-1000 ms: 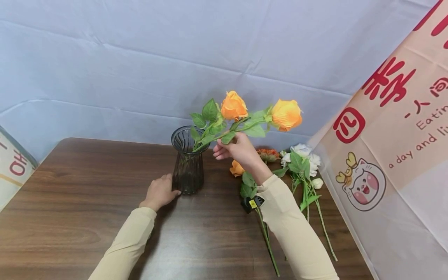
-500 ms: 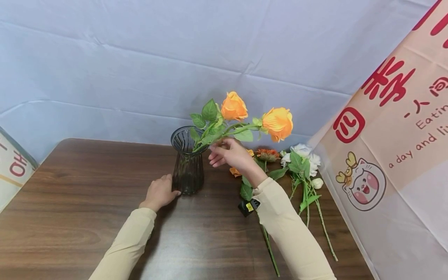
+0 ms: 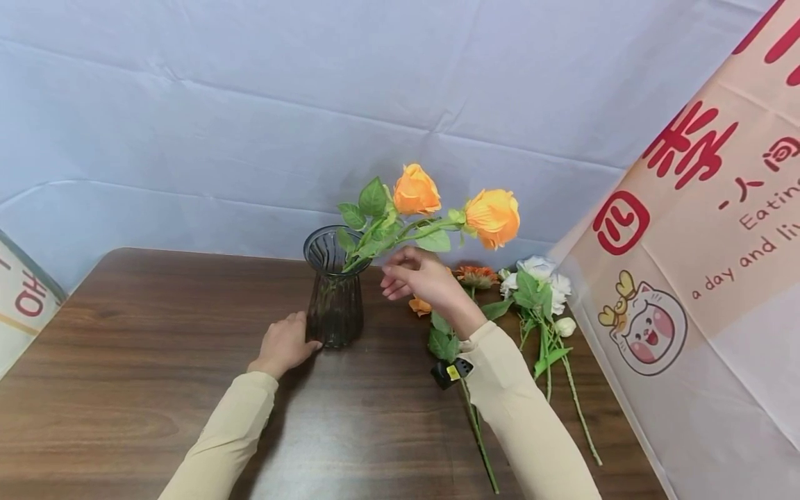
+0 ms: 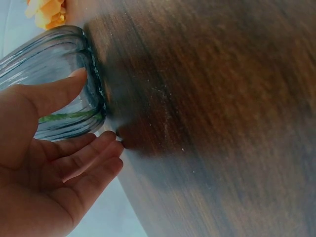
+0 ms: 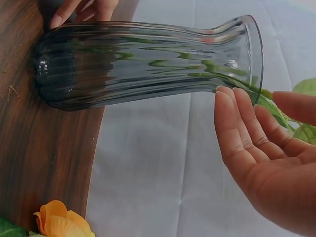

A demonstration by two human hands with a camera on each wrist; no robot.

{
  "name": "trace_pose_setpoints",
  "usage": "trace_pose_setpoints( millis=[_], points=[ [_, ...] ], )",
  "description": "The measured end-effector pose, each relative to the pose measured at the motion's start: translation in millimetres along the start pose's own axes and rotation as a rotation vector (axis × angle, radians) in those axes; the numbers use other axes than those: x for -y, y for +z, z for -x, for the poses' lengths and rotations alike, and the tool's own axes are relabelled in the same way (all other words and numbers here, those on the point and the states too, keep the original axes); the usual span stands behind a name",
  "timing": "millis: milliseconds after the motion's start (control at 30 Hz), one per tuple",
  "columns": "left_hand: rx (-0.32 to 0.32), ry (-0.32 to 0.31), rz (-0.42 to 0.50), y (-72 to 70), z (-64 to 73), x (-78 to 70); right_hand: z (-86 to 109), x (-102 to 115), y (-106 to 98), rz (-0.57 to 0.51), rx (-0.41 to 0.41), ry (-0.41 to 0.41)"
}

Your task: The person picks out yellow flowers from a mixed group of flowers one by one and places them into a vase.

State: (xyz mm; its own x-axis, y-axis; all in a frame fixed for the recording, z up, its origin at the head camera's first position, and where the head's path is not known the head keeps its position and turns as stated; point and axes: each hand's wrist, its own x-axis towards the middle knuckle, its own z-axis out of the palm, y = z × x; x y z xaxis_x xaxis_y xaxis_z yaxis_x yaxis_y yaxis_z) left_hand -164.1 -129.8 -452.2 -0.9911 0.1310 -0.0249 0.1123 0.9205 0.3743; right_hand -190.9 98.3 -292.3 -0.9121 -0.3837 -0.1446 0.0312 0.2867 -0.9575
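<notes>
A dark ribbed glass vase (image 3: 336, 312) stands upright on the table. My left hand (image 3: 284, 345) holds it low on its left side; in the left wrist view, the thumb lies on the glass and the fingers are at the other side. Two orange roses, one upper (image 3: 417, 189) and one leaning right (image 3: 492, 217), have their stems in the vase and tilt rightward over its rim. Just right of the rim, my right hand (image 3: 425, 281) is below the stems, holding nothing. In the right wrist view its loosely extended fingers (image 5: 229, 123) are close to the glass neck.
An orange gerbera-like flower (image 3: 477, 276) and another orange bloom (image 3: 420, 306) lie on the table (image 3: 156, 361) right of the vase. White flowers (image 3: 540, 278) with long stems lie farther right. A pale cloth wall (image 3: 250, 139) rises behind; a printed panel (image 3: 700, 278) borders the right.
My right hand has let go of the right rose's stem and lowered, then drawn slightly right. That rose has sunk a little down and leftward. The left hand and vase stay put.
</notes>
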Motion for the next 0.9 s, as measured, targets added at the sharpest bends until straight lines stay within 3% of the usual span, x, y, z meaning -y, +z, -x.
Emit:
trace_pose_setpoints(
  millis=[333, 533, 900],
  points=[
    [0.008, -0.007, 0.002, -1.9, 1.3, -1.8, 7.2, -5, -8, -0.003, -0.024, -0.014],
    [0.004, -0.004, -0.001, -1.4, 1.4, -1.8, 13.8, -11, -17, 0.000, -0.064, 0.027],
    [-0.001, 0.005, -0.006, 1.9, 0.9, 1.4, 26.6, -47, -42, -0.020, -0.124, 0.093]
  ],
)
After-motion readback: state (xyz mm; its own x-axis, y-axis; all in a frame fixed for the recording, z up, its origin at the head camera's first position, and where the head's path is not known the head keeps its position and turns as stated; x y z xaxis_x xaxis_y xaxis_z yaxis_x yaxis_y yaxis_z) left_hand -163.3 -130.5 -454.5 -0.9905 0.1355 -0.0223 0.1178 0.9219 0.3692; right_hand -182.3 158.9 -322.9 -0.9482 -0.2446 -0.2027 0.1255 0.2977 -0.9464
